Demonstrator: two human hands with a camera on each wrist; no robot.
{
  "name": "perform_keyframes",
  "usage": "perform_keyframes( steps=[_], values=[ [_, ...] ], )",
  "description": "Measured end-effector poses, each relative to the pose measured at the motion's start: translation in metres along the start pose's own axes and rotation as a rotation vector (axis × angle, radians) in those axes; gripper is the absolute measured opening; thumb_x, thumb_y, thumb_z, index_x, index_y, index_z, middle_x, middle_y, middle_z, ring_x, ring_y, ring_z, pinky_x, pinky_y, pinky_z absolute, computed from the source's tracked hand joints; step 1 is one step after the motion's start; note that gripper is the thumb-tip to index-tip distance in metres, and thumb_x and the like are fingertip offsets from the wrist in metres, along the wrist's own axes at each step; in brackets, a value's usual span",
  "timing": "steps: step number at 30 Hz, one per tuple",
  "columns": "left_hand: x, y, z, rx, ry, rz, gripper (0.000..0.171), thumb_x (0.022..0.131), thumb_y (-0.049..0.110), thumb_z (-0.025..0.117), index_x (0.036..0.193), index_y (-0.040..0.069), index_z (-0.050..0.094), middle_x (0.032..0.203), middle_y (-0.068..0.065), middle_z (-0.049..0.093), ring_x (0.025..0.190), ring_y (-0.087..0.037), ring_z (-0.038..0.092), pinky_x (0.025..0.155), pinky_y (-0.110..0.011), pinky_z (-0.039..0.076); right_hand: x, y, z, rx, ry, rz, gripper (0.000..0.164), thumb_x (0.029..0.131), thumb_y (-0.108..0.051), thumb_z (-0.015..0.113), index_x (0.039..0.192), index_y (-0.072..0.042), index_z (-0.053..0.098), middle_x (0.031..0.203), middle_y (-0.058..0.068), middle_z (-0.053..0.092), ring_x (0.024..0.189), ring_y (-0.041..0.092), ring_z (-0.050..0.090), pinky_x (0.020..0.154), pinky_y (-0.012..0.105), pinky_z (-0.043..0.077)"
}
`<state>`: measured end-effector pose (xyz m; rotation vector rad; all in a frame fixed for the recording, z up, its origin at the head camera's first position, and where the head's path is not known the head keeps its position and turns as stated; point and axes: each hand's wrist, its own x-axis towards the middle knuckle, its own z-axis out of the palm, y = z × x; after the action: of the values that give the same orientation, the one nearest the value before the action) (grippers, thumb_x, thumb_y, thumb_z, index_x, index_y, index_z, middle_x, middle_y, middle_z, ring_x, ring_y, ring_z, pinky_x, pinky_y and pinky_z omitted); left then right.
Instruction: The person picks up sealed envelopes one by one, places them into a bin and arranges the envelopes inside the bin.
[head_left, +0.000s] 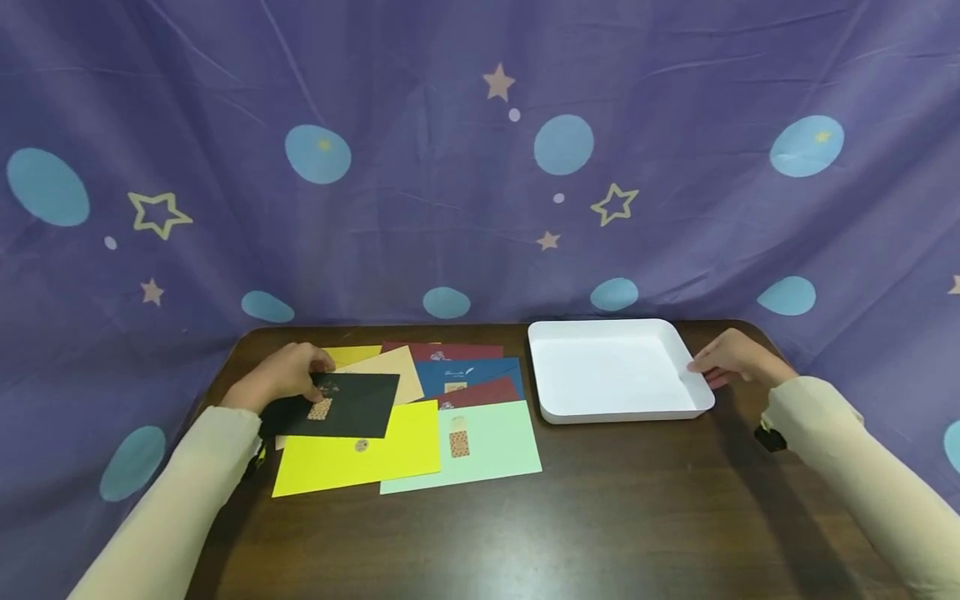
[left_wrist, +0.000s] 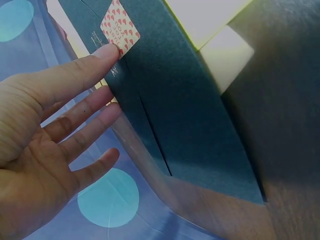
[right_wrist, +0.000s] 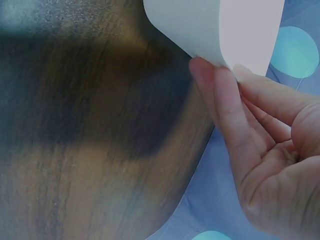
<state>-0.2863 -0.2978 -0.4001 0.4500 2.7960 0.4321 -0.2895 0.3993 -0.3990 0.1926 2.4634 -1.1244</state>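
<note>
ok so I'm using the white tray (head_left: 600, 371) as the reference here. The black envelope (head_left: 352, 417) is well to the left of the tray, lying partly over a bright yellow envelope (head_left: 375, 467), which is a bit closer to the tray. The mint envelope (head_left: 495, 450) is just beside the tray's near left corner.

The left hand (head_left: 281, 375) looks to have the black one in a narrow pinch, thumb on its face by the patterned sticker (head_left: 319, 408), other fingers along the edge. Can't tell how far the fingertips go underneath, so I'd sort that first: get a couple properly under for support, otherwise the far end will probably droop. Go easy with the thumb too, imo, so it doesn't crease the paper or rub the sticker. Any lift should be straight up rather than a drag towards the tray, since sliding would likely pull the yellow one along.

The right hand (head_left: 735, 358) pinches the tray's right wall, thumb on the inner side. Decent hold, just keep it light, squeezing or pulling there could tip or skid the tray
</note>
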Motion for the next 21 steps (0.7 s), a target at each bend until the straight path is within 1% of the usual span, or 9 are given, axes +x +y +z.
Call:
perform_keyframes(
  steps=[5, 8, 12, 16, 21],
  values=[
    [0.0021, -0.0007, 0.0012, 0.013, 0.021, -0.001, 0.051, 0.071, -0.001, 0.089, 0.118, -0.007, 0.070, 0.116, -0.025, 0.071, 0.107, -0.042, 0.066, 0.095, -0.056, 0.055, 0.0001, 0.0034, -0.0009, 0.030, -0.028, -0.025, 0.041, 0.093, -0.008, 0.073, 0.115, 0.024, 0.062, 0.087, 0.009, 0.076, 0.075, 0.015, 0.074, 0.073, 0.036, 0.064],
    [0.0040, -0.0006, 0.0030, 0.008, 0.034, -0.008, 0.050, 0.070, -0.003, 0.088, 0.117, -0.006, 0.071, 0.114, -0.024, 0.072, 0.104, -0.039, 0.067, 0.094, -0.056, 0.055, -0.0012, 0.0047, -0.0016, 0.035, -0.033, -0.023, 0.043, 0.093, -0.009, 0.073, 0.117, 0.024, 0.061, 0.089, 0.008, 0.076, 0.076, 0.015, 0.074, 0.075, 0.036, 0.064],
    [0.0058, -0.0018, 0.0062, 0.005, 0.050, -0.006, 0.048, 0.071, -0.004, 0.088, 0.117, -0.005, 0.072, 0.113, -0.022, 0.073, 0.103, -0.037, 0.068, 0.095, -0.056, 0.055, -0.0036, 0.0049, -0.0013, 0.043, -0.027, -0.009, 0.043, 0.092, -0.009, 0.074, 0.116, 0.024, 0.061, 0.088, 0.007, 0.076, 0.077, 0.015, 0.074, 0.076, 0.037, 0.064],
    [0.0049, -0.0034, 0.0068, 0.012, 0.058, -0.008, 0.048, 0.072, -0.004, 0.087, 0.117, -0.005, 0.072, 0.114, -0.022, 0.073, 0.104, -0.038, 0.068, 0.096, -0.057, 0.054, -0.0039, 0.0023, 0.0003, 0.045, -0.018, 0.000, 0.042, 0.092, -0.008, 0.074, 0.116, 0.025, 0.061, 0.087, 0.005, 0.075, 0.076, 0.015, 0.074, 0.074, 0.036, 0.064],
    [0.0051, -0.0026, 0.0049, 0.055, 0.051, -0.021, 0.049, 0.069, -0.003, 0.090, 0.116, -0.003, 0.073, 0.114, -0.020, 0.073, 0.105, -0.038, 0.067, 0.097, -0.057, 0.053, -0.0036, 0.0001, 0.0022, 0.042, -0.019, 0.025, 0.041, 0.092, -0.007, 0.073, 0.116, 0.025, 0.061, 0.085, 0.005, 0.075, 0.074, 0.015, 0.073, 0.074, 0.036, 0.064]
  ],
)
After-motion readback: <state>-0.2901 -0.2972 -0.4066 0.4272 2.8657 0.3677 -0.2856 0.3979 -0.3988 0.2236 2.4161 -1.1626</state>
